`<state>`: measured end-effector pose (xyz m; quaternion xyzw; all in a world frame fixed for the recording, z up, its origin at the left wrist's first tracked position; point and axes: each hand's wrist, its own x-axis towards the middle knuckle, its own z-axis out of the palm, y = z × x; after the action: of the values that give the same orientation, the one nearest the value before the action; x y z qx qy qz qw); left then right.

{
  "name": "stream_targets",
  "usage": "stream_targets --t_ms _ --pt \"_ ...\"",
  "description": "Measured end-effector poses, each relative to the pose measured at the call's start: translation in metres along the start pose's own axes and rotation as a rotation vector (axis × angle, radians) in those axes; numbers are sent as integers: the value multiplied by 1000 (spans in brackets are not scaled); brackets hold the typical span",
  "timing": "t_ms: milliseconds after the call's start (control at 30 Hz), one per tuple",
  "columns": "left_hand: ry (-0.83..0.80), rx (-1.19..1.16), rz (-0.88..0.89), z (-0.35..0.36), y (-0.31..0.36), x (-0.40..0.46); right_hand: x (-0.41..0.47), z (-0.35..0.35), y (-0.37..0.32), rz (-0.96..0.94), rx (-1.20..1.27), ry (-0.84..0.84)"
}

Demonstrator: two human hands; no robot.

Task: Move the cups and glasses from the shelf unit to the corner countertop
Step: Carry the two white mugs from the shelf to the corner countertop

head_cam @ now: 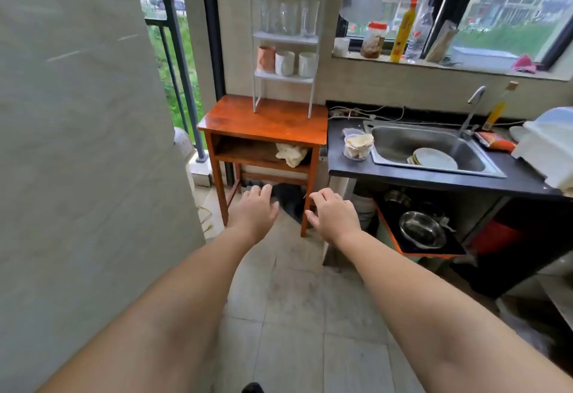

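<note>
Both the left hand (259,206) and right hand (331,213) reach out spread and empty; shelf unit (285,39) at twelve o'clock holds cups (284,63).

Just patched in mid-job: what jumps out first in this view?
Two bare forearms reach forward, the left hand and right hand open and empty, low at centre. Beyond them a white shelf unit stands on an orange-brown wooden table, holding glasses above three cups.
</note>
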<state>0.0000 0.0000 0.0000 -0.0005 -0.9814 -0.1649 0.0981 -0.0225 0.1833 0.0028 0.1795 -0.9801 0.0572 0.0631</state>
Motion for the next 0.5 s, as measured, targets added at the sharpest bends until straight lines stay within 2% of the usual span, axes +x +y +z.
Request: stream_targets --t_ms 167,500 --pt "-22 27 45 0 -27 89 86 1 10 65 22 -24" --pt "-55 3 38 20 -57 259 251 32 53 76 38 -27"
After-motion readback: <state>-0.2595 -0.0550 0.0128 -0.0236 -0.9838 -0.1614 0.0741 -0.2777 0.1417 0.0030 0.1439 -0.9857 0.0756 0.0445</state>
